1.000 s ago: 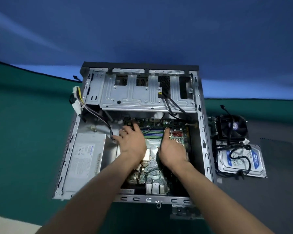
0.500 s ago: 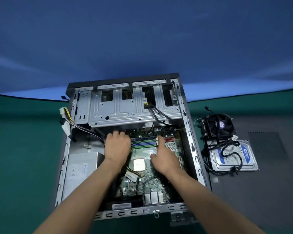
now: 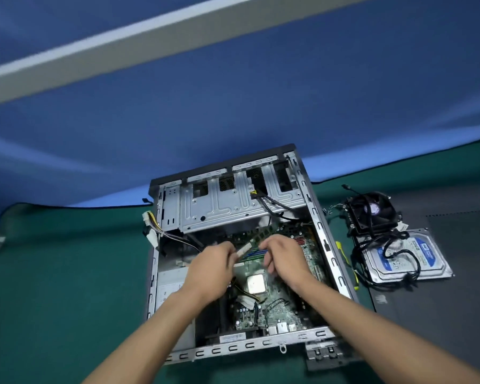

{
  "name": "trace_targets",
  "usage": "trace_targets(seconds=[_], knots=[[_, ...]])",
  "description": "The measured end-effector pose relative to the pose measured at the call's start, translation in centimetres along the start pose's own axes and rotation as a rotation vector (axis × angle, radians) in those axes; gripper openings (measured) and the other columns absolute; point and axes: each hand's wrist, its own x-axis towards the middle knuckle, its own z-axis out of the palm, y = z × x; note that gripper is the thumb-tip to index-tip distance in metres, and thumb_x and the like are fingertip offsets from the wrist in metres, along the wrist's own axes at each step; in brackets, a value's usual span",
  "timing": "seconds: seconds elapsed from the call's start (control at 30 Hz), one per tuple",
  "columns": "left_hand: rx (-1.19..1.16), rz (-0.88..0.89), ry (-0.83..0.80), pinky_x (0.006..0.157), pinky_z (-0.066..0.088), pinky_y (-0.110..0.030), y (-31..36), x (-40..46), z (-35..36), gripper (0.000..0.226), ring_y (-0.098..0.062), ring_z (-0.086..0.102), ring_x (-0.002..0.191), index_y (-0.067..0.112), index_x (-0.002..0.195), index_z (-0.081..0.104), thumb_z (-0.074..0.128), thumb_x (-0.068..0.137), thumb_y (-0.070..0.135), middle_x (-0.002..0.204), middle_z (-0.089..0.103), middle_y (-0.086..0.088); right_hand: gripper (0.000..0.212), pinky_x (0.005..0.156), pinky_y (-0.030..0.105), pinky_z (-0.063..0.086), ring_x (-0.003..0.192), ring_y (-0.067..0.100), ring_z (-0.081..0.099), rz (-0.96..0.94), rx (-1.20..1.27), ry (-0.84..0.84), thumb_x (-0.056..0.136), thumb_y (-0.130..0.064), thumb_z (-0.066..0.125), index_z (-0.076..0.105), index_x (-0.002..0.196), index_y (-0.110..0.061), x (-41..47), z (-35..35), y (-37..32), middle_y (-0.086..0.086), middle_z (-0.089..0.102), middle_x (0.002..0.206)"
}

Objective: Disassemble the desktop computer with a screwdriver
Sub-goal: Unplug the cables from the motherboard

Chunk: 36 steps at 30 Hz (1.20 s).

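Note:
The open desktop case (image 3: 331, 263) lies flat on the green mat, its motherboard (image 3: 275, 309) and bare CPU (image 3: 255, 284) exposed. My left hand (image 3: 211, 270) pinches one end of a green memory stick (image 3: 261, 234), which is raised above the blue slots and slants up to the right. My right hand (image 3: 286, 259) hovers just right of the stick with fingers loosely curled downward; no grip on it shows. No screwdriver is in view.
A metal drive cage (image 3: 227, 206) spans the case's far end, and the power supply (image 3: 169, 284) fills its left side. To the right lie a black cooler fan (image 3: 372, 212), a hard drive (image 3: 410, 256) with tangled cables, and a dark side panel (image 3: 441, 300).
Both hands pressed at the ends of the memory slots before. Now the left hand has lifted a memory stick out of its slot, and the camera has tilted up.

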Motion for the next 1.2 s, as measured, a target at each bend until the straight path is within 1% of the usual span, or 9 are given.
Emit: trace_targets(seconds=[0.1,0.23,0.43,0.63,0.73,0.9,1.0,1.13,1.2], knots=[[-0.316,0.005,-0.041,0.063,0.043,-0.031,1.9,-1.0,0.6,0.024,-0.018,0.055,0.063,0.022,0.071,0.052,0.049,0.096,0.022,0.066,0.058,0.004,0.021,0.046,0.023,0.041,0.045,0.011,0.050,-0.001,0.151,0.008,0.099,-0.021,0.042,0.061,0.095,-0.015,-1.4,-1.1,-0.9,0.000,0.061,0.060],[-0.549,0.007,-0.111,0.056,0.045,-0.032,3.9,-2.5,1.7,0.023,-0.015,0.053,0.053,0.015,0.072,0.052,0.051,0.095,0.019,0.064,0.059,-0.004,0.026,0.038,0.020,0.035,0.040,0.009,0.048,0.049,0.225,-0.065,0.095,-0.034,0.053,0.060,0.083,-0.012,-3.5,-3.0,-0.8,-0.001,0.058,0.056],[-0.610,0.071,-0.188,0.051,0.041,-0.024,5.8,-3.9,2.4,0.025,-0.014,0.050,0.049,0.013,0.069,0.054,0.056,0.093,0.019,0.059,0.058,-0.002,0.030,0.041,0.024,0.020,0.038,0.011,0.025,-0.006,0.299,-0.067,0.090,-0.022,0.063,0.053,0.063,-0.016,-5.3,-4.9,-1.3,-0.001,0.030,0.046],[-0.664,0.116,-0.120,0.054,0.042,-0.029,8.7,-2.8,2.6,0.022,-0.014,0.050,0.052,0.013,0.074,0.060,0.054,0.093,0.023,0.059,0.059,0.000,0.029,0.043,0.022,0.031,0.041,0.010,0.038,-0.108,0.143,0.056,0.093,-0.029,0.058,0.052,0.070,-0.012,-6.3,-8.3,-2.7,-0.002,0.044,0.051],[-0.658,0.114,-0.016,0.055,0.039,-0.030,10.8,-2.2,3.7,0.031,-0.011,0.043,0.050,0.017,0.065,0.051,0.051,0.094,0.028,0.052,0.048,0.008,0.029,0.045,0.024,0.035,0.042,0.010,0.042,-0.141,0.087,0.138,0.095,-0.033,0.052,0.051,0.074,-0.014,-6.6,-11.3,-2.7,-0.002,0.047,0.054],[-0.431,0.123,0.129,0.047,0.026,-0.027,14.9,0.0,5.8,0.039,-0.006,0.033,0.044,0.022,0.054,0.033,0.050,0.089,0.022,0.044,0.039,0.009,0.038,0.055,0.032,0.033,0.054,0.015,0.044,-0.289,-0.314,0.356,0.094,-0.038,0.052,0.048,0.067,-0.013,-6.4,-16.7,-0.5,-0.003,0.047,0.056],[-0.234,0.111,0.201,0.045,0.022,-0.027,16.4,0.8,7.2,0.040,-0.014,0.037,0.046,0.020,0.054,0.029,0.051,0.087,0.024,0.046,0.035,0.006,0.034,0.057,0.029,0.033,0.061,0.016,0.049,-0.171,-0.504,0.215,0.094,-0.041,0.051,0.046,0.067,-0.021,-6.1,-18.0,1.9,-0.008,0.049,0.060],[-0.154,0.136,0.312,0.043,0.011,-0.021,16.9,0.6,8.4,0.052,0.001,0.021,0.039,0.026,0.053,0.018,0.058,0.084,0.015,0.043,0.023,0.011,0.027,0.068,0.029,0.041,0.078,0.020,0.058,-0.005,-0.722,-0.009,0.097,-0.040,0.047,0.050,0.076,-0.022,-5.3,-16.5,5.4,-0.001,0.059,0.080],[-0.161,0.164,0.328,0.042,0.010,-0.018,16.7,0.7,8.6,0.056,0.003,0.019,0.037,0.029,0.053,0.018,0.062,0.083,0.011,0.042,0.021,0.014,0.032,0.061,0.029,0.041,0.073,0.020,0.057,0.036,-0.798,-0.023,0.094,-0.043,0.050,0.053,0.076,-0.017,-5.0,-15.8,6.8,0.000,0.058,0.077]])
